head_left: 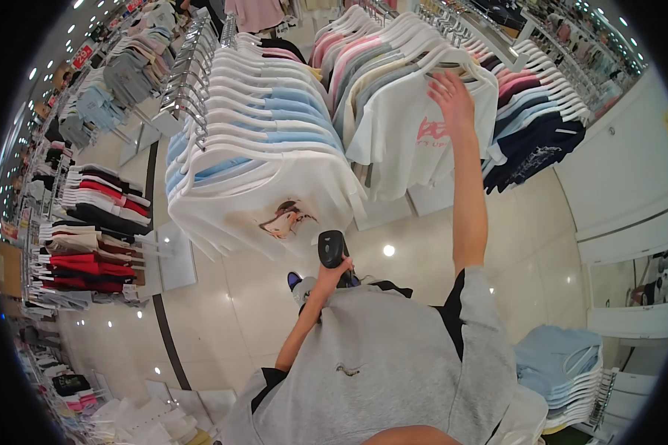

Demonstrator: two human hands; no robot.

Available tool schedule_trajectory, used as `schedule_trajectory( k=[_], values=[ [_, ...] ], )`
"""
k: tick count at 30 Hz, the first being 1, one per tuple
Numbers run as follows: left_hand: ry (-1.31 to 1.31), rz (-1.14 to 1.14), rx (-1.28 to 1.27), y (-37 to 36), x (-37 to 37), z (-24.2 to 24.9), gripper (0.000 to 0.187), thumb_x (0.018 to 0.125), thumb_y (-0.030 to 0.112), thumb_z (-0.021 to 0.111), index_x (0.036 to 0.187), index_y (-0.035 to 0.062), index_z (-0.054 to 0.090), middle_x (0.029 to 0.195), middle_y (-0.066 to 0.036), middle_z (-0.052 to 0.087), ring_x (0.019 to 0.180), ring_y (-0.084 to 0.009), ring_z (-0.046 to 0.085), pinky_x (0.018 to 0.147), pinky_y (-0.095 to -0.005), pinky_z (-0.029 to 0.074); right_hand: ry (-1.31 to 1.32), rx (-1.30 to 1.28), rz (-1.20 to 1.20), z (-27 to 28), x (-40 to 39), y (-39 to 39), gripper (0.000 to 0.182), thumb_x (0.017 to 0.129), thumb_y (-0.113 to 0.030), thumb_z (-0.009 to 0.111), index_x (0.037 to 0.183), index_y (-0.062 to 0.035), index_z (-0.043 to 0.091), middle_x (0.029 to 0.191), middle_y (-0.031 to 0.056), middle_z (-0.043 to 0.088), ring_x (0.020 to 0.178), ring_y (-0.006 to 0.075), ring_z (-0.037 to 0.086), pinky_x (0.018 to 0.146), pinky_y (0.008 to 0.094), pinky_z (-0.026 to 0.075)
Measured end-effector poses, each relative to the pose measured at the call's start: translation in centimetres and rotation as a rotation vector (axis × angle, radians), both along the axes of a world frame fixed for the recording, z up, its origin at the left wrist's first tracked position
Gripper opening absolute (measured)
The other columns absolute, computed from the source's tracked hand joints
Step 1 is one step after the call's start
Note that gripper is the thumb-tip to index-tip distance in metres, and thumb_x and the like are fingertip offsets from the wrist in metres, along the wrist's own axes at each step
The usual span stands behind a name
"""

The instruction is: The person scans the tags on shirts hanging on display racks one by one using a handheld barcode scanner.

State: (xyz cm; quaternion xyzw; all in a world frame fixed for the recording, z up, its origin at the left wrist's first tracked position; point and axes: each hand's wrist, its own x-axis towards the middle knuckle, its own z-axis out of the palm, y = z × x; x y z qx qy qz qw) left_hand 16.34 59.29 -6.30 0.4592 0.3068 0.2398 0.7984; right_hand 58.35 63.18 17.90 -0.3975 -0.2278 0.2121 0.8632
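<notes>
My left hand is wrapped round the handle of a black barcode scanner, held in front of my body. Just beyond it hangs a white T-shirt with a brown printed picture, at the front of a row of white and light blue shirts. My right hand reaches forward with its fingers spread over the neckline of another white T-shirt. That shirt has pink lettering and hangs on a white hanger at the front of the middle row.
Navy shirts hang in a row at the right. Red, black and white garments fill a rack at the left. Light blue garments hang at the lower right, near a white cabinet. Shiny tiled floor lies between the racks.
</notes>
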Motion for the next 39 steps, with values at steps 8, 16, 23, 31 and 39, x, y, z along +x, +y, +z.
schedule_trajectory(
  k=[8, 16, 23, 31, 39],
  values=[
    [0.071, 0.135, -0.022, 0.6, -1.6, -1.8, 0.013, 0.09, 0.008, 0.065, 0.095, 0.0067, 0.053, 0.078, -0.003, 0.056, 0.072, -0.0123, 0.058, 0.079, -0.0353, 0.054, -0.218, -0.241, -0.129, 1.0, 6.0, 4.5, 0.029, 0.096, -0.028, 0.056, 0.101, 0.0002, 0.059, 0.083, 0.0094, 0.064, 0.071, 0.0205, 0.066, 0.065, 0.032, 0.056],
    [0.057, 0.213, -0.061, 1.0, -2.7, -1.8, 0.016, 0.088, 0.012, 0.069, 0.092, 0.0052, 0.055, 0.077, -0.002, 0.057, 0.069, -0.0133, 0.059, 0.075, -0.0335, 0.054, -0.072, -0.042, -0.164, 4.4, 6.7, 4.6, 0.02, 0.094, -0.025, 0.06, 0.088, -0.0073, 0.055, 0.075, 0.0042, 0.059, 0.066, 0.0168, 0.061, 0.061, 0.0315, 0.054],
    [0.063, 0.182, -0.062, 1.2, -2.1, -2.5, 0.017, 0.088, 0.014, 0.071, 0.089, 0.0059, 0.056, 0.076, -0.002, 0.058, 0.066, -0.012, 0.058, 0.069, -0.0312, 0.052, 0.007, 0.052, 0.068, 4.4, 9.0, 3.7, 0.021, 0.091, -0.023, 0.065, 0.079, -0.0109, 0.053, 0.06, -0.0025, 0.042, 0.055, 0.0128, 0.048, 0.058, 0.0325, 0.051],
    [0.129, 0.188, -0.038, 1.0, -2.2, -3.0, 0.02, 0.087, 0.02, 0.072, 0.088, 0.0064, 0.058, 0.073, -0.001, 0.058, 0.064, -0.0113, 0.058, 0.066, -0.028, 0.05, -0.111, -0.134, -0.162, 4.5, 6.7, 3.9, 0.03, 0.085, -0.021, 0.069, 0.065, -0.0088, 0.051, 0.054, -0.0006, 0.043, 0.043, 0.0148, 0.048, 0.045, 0.0287, 0.046],
    [0.152, 0.239, -0.067, 1.3, -2.2, -3.3, 0.02, 0.087, 0.021, 0.072, 0.087, 0.0071, 0.058, 0.072, -0.001, 0.058, 0.063, -0.012, 0.058, 0.063, -0.0264, 0.046, -0.192, -0.064, -0.068, 4.0, 7.7, 3.5, 0.034, 0.087, -0.021, 0.068, 0.061, -0.0086, 0.05, 0.054, -0.0001, 0.042, 0.044, 0.0155, 0.049, 0.049, 0.0295, 0.047]
  ],
)
